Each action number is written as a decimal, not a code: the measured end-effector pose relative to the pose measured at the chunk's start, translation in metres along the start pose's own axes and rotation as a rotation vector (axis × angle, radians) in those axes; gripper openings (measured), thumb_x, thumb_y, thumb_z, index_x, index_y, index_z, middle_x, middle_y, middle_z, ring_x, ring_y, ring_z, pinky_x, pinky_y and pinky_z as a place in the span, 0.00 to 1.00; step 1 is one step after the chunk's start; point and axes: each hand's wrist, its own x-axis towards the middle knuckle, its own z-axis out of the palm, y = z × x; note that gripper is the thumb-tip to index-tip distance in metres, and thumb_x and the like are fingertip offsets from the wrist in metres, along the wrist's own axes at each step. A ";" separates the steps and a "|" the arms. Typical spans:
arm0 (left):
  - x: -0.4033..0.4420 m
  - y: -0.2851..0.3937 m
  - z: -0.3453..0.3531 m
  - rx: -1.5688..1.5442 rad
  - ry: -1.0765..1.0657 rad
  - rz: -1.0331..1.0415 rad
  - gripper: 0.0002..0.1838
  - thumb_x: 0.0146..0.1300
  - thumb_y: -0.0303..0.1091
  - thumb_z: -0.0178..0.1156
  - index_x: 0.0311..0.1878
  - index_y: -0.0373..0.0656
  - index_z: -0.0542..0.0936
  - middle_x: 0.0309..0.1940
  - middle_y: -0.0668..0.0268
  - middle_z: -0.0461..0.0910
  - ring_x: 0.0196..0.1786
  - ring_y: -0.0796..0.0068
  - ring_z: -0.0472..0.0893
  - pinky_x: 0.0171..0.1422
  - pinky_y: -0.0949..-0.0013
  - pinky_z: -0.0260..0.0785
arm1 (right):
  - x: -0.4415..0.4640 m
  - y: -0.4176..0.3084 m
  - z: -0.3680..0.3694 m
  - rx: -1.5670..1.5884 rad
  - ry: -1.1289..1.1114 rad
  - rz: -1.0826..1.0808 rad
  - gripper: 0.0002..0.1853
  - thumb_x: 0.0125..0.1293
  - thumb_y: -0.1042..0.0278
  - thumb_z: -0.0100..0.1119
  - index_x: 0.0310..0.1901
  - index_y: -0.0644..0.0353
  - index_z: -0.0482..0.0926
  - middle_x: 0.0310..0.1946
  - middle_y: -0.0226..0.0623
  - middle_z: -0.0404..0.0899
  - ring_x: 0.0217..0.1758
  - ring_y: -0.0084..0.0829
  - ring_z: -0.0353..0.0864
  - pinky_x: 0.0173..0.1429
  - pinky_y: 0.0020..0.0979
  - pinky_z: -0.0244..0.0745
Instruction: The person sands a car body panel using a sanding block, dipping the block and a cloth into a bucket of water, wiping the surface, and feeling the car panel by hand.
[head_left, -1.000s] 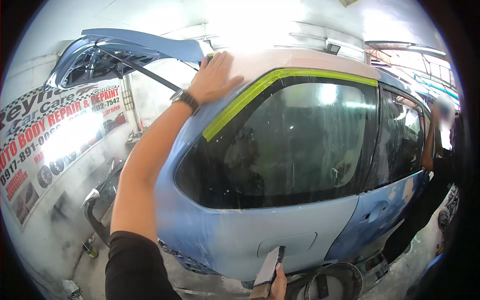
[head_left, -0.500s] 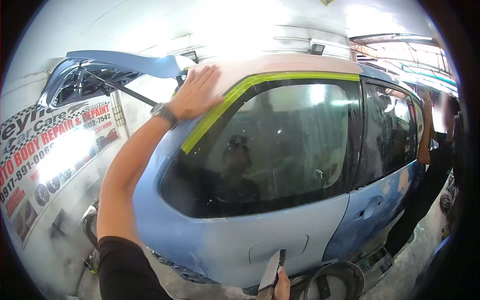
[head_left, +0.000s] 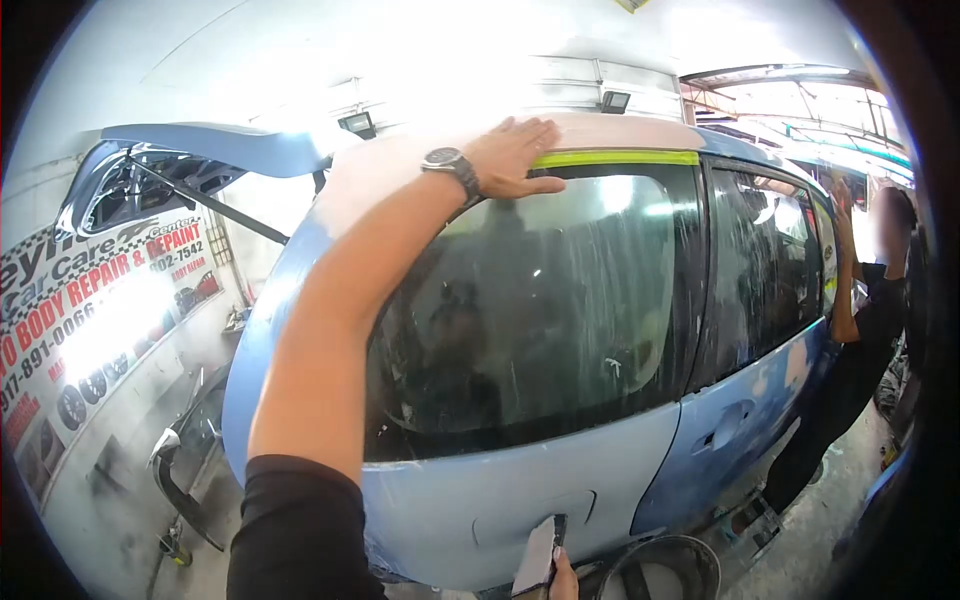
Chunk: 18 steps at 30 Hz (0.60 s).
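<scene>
One car (head_left: 440,505) fills mid-frame; left grip (head_left: 506,160), spread flat and empty, rests on its roof (head_left: 620,133), upper centre. Right grip (head_left: 565,578), bottom centre, clasps one flat block (head_left: 536,555).

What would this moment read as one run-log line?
left hand: open, palm down at pinkish roof edge, overlapping yellow-green tape | right hand: gripping flat tool | tailgate: raised
</scene>
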 end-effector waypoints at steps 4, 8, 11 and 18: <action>-0.063 -0.026 -0.020 0.043 -0.030 -0.001 0.52 0.74 0.75 0.39 0.84 0.39 0.52 0.84 0.48 0.52 0.87 0.52 0.50 0.90 0.47 0.38 | 0.008 0.012 0.007 0.212 -0.077 0.054 0.33 0.85 0.47 0.43 0.83 0.49 0.49 0.81 0.37 0.54 0.84 0.33 0.53 0.87 0.35 0.46; -0.130 -0.038 -0.045 0.037 -0.077 -0.040 0.52 0.75 0.74 0.40 0.85 0.40 0.49 0.85 0.48 0.48 0.87 0.50 0.48 0.90 0.45 0.38 | -0.021 0.014 0.018 -0.286 -0.062 -0.140 0.34 0.84 0.45 0.44 0.83 0.48 0.49 0.82 0.36 0.53 0.85 0.32 0.49 0.89 0.33 0.40; -0.174 -0.040 -0.056 0.066 -0.057 -0.048 0.52 0.75 0.74 0.41 0.85 0.41 0.49 0.86 0.49 0.47 0.87 0.50 0.47 0.89 0.43 0.37 | -0.033 0.008 0.030 -0.212 -0.021 -0.070 0.35 0.83 0.45 0.45 0.82 0.51 0.51 0.81 0.38 0.54 0.84 0.34 0.51 0.87 0.35 0.42; -0.272 -0.022 -0.075 0.111 -0.049 -0.104 0.53 0.74 0.72 0.45 0.85 0.37 0.48 0.86 0.50 0.46 0.88 0.49 0.45 0.89 0.42 0.36 | -0.020 0.012 0.058 0.311 0.011 0.206 0.36 0.81 0.47 0.48 0.78 0.65 0.60 0.76 0.45 0.64 0.77 0.44 0.62 0.80 0.42 0.55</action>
